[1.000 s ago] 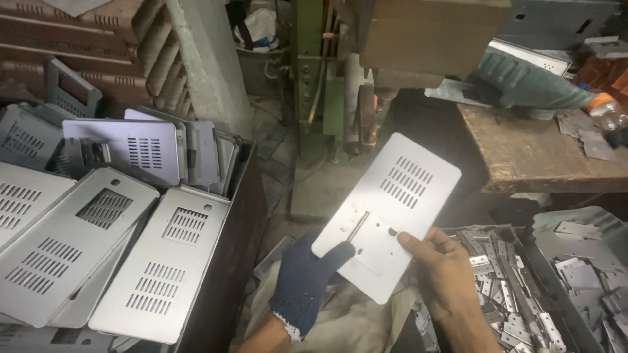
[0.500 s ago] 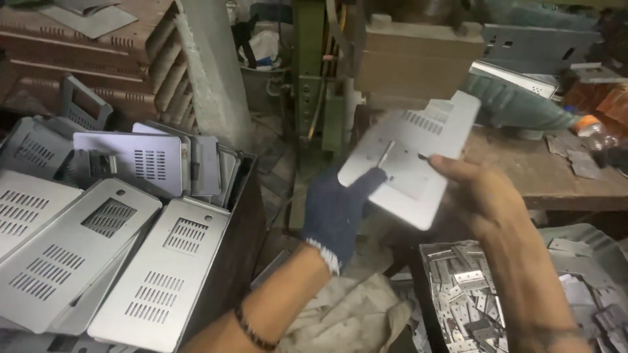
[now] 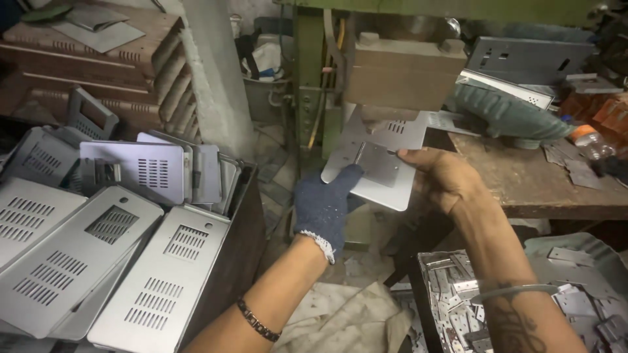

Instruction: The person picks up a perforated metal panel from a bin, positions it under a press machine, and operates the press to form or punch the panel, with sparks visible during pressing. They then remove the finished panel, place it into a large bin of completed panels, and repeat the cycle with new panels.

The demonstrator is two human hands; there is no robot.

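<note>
Plate (image 3: 383, 167) lowered, between both hands

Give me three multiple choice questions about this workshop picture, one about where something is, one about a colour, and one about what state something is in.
1. Where do the stacked grey vented metal panels lie?
A. in a bin at the left
B. on the wooden table
C. hanging on the wall

2. What colour is the knitted glove on the left hand?
A. red
B. dark blue
C. yellow

3. How is the flat grey perforated metal plate held?
A. lying on the floor
B. by the left hand alone
C. by both hands, lifted

Answers: 1 A, the panels pile up in the dark bin at the left. 2 B, the glove is dark blue with a white cuff. 3 C, the gloved left hand and bare right hand both grip it.
</note>
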